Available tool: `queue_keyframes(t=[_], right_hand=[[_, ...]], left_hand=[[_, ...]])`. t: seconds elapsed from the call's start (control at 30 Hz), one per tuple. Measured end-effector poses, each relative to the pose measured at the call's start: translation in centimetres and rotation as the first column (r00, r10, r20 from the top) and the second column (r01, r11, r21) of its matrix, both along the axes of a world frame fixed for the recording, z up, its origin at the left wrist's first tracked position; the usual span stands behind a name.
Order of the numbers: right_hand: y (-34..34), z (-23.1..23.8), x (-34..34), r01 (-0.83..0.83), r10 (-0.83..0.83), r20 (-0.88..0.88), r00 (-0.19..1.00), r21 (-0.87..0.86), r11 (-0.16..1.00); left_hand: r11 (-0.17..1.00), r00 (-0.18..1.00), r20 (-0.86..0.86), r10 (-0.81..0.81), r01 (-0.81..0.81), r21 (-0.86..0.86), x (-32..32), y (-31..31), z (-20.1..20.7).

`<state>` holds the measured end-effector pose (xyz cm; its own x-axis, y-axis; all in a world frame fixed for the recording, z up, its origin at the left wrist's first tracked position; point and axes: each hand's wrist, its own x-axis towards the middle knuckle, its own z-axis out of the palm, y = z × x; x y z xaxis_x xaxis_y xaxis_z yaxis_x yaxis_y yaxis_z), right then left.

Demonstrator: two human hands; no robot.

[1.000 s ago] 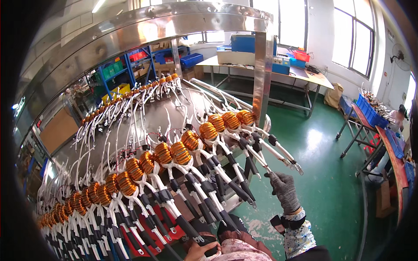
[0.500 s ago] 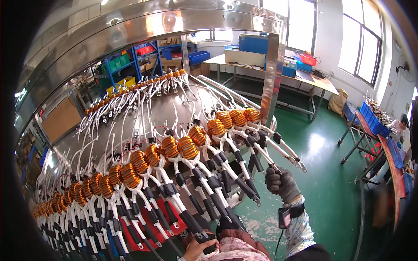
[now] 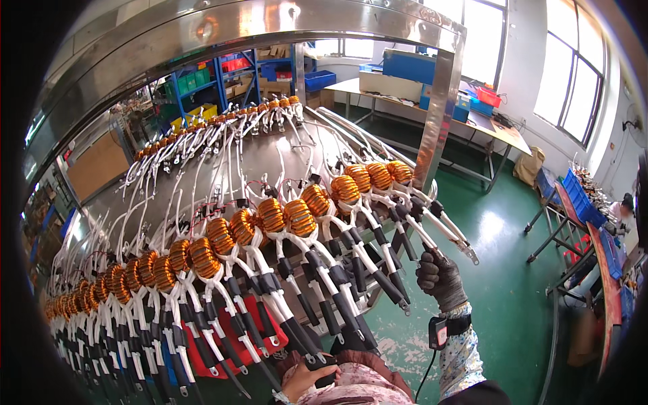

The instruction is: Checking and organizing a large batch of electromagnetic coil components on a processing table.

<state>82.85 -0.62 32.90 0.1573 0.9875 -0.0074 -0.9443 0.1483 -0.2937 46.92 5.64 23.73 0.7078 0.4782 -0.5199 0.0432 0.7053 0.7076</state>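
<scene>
My right hand [image 3: 440,282], in a dark grey glove, is closed around the lower end of a white cable [image 3: 420,233] at the right end of a long row. The cable end inside the fist is hidden. These cables hang from copper-wound ring coils [image 3: 300,217] and carry black sleeves and metal lugs. Low in the view, close to my body, my left hand [image 3: 302,383] is bare, its fingers bent around a dark object [image 3: 325,371] whose kind I cannot make out. Black-sleeved cable ends hang just above it.
The coils lie along a metal table [image 3: 266,158] under a steel frame [image 3: 442,115], with a second coil row behind. Something red [image 3: 202,351] shows below the cables. Blue bins [image 3: 582,197] stand on a side bench at right, near another person [image 3: 622,216].
The view has shifted slightly, so the coils and frame appear farther right. My right hand stays closed on the cable end, and my left hand stays low by my body.
</scene>
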Motion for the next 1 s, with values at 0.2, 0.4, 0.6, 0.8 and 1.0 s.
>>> queue_keyframes(t=[0.2, 0.4, 0.6, 0.8, 1.0], right_hand=[[-0.9, 1.2, -0.7, 0.362, -0.167, 0.619, 0.767, -0.204, 0.91], [0.6, 1.5, -1.0, 0.248, -0.171, 0.403, 0.899, -0.146, 0.958], [0.9, 0.2, -0.6, 0.156, -0.133, 0.241, 0.961, -0.08, 0.984], [-1.9, -5.4, -6.7, 0.452, -0.155, 0.666, 0.729, -0.299, 0.84], [-1.7, -4.7, -18.3, 0.2, 0.135, 0.931, 0.34, -0.212, 0.956]], left_hand=[[0.998, 1.0, -0.021, 0.008, -0.007, 0.069, 0.0, 0.3, -1.5], [0.992, 0.99, -0.137, 0.038, -0.021, 0.123, 0.1, -0.3, 0.3], [0.978, 0.984, 0.115, -0.134, 0.112, 0.179, 0.0, 0.7, -2.4], [0.928, 0.982, 0.09, -0.164, 0.122, 0.352, 1.0, 1.3, -1.6], [0.73, 0.986, -0.041, -0.162, 0.147, 0.667, 2.3, 1.9, -0.2]])
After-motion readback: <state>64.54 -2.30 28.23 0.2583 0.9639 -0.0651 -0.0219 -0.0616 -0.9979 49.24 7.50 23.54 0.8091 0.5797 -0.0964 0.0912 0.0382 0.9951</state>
